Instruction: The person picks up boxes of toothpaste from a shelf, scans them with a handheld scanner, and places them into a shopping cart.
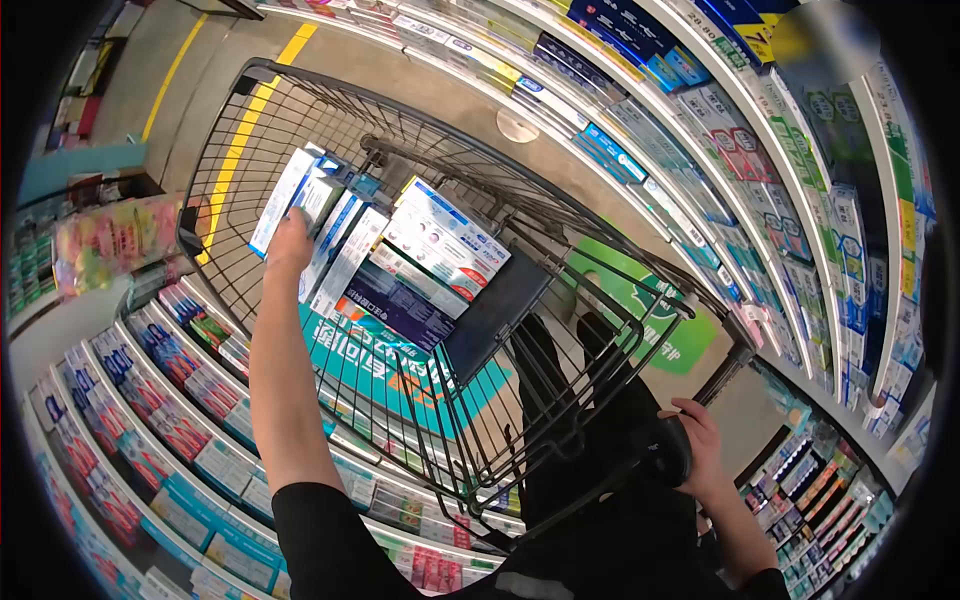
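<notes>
My left hand [290, 242] reaches into the wire shopping cart [232, 130] and is closed on a white and blue box [283, 200] at the far end of a row of boxes. Its fingertips are partly hidden. Beside it stand more upright boxes, then a white box with blue edges [450, 228] and a dark purple box [397, 303]. My right hand [697, 440] is round the end of the dark cart handle [668, 452], with some fingers raised.
Shelves of packaged goods [190, 400] curve along the left and bottom. More shelves [640, 110] run along the upper right. A black panel [497, 312] stands in the cart near my legs. Floor stickers, one green [650, 310], and a yellow line [228, 180] lie beneath.
</notes>
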Available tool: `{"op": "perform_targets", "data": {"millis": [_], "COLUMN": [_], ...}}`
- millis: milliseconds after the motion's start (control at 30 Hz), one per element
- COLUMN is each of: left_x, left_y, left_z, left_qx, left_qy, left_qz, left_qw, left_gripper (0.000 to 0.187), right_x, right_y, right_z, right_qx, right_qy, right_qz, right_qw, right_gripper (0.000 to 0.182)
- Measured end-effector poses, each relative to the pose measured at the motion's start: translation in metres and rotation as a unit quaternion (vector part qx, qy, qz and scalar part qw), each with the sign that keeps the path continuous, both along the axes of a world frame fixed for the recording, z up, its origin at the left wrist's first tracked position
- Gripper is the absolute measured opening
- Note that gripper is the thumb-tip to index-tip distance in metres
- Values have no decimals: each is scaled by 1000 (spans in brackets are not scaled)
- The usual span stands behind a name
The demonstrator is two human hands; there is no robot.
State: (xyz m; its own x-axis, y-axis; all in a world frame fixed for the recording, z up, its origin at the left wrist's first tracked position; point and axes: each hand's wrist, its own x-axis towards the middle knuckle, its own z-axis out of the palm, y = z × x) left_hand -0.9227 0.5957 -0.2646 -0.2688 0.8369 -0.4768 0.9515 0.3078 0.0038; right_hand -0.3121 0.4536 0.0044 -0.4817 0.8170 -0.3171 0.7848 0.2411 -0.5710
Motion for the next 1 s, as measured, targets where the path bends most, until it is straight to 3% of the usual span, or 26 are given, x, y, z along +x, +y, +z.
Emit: {"op": "perform_targets", "data": {"millis": [133, 233, 367, 400, 533, 633, 667, 767, 900, 1000], "left_x": [-1, -8, -18, -18, -20, -22, -24, -31, 26, 82], "left_y": [3, 11, 4, 4, -5, -9, -8, -18, -30, -74], "left_z": [-10, -10, -21, -20, -21, -15, -12, -1, 80, 144], "left_qx": [21, -52, -48, -53, -6, 25, -1, 64, 151, 209], "left_qy": [-15, -36, -65, -75, -76, -83, -99, -71, -60, -93], "left_qz": [-11, -17, -14, 1, -6, -21, 25, -19, 22, 26], "left_qw": [1000, 998, 997, 996, 997, 996, 995, 995, 986, 973], "left_gripper": [48, 52, 56, 64, 80, 79, 78, 78, 59, 28], "right_x": [7, 10, 13, 14, 15, 13, 11, 8, 5, 4], "right_y": [2, 5, 10, 11, 15, 19, 20, 25, 33, 36], "right_z": [-4, -6, -9, -10, -9, -10, -9, -8, -5, -7], "right_qx": [-7, -11, -10, -11, -9, -12, -12, -8, -5, 5], "right_qy": [4, 2, 17, 23, 15, 25, 28, 30, 40, 65], "right_qz": [6, 10, 18, 19, 24, 17, 18, 31, 37, 40], "right_qw": [1000, 1000, 1000, 999, 1000, 999, 999, 999, 999, 997], "right_gripper": [39, 38, 38, 38, 35, 34, 34, 35, 36, 39]}}
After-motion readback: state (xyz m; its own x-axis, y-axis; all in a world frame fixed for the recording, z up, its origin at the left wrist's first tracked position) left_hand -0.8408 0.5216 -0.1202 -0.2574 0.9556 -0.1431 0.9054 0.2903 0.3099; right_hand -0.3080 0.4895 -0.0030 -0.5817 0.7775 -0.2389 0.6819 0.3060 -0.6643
